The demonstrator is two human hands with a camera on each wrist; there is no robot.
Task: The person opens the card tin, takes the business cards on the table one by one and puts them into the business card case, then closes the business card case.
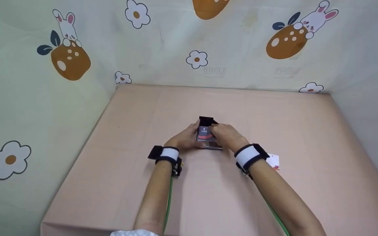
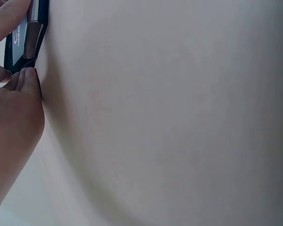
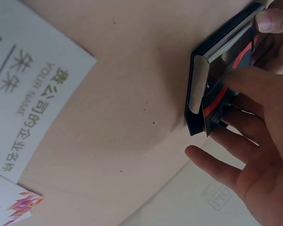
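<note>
My left hand (image 1: 187, 137) grips a small dark business card case (image 1: 213, 144) near the middle of the table. Its black lid (image 1: 206, 120) stands raised at the far end. A dark card with a red curved stripe (image 1: 204, 133) lies over the case's inner side. From the right, my right hand (image 1: 227, 133) pinches this card, thumb on its face and fingers beneath. In the right wrist view, the card's end projects past the case's silvery edge (image 3: 198, 92). The left thumb (image 3: 272, 21) presses the case's other end. The left wrist view shows only part of the case (image 2: 43, 23).
White printed business cards (image 3: 42, 89) lie on the table by my right wrist, mostly behind the wristband (image 1: 251, 157) in the head view. Patterned walls (image 1: 166, 42) enclose the pink-covered table (image 1: 126, 114) at the back and sides. Green cables (image 1: 168, 200) run along both forearms.
</note>
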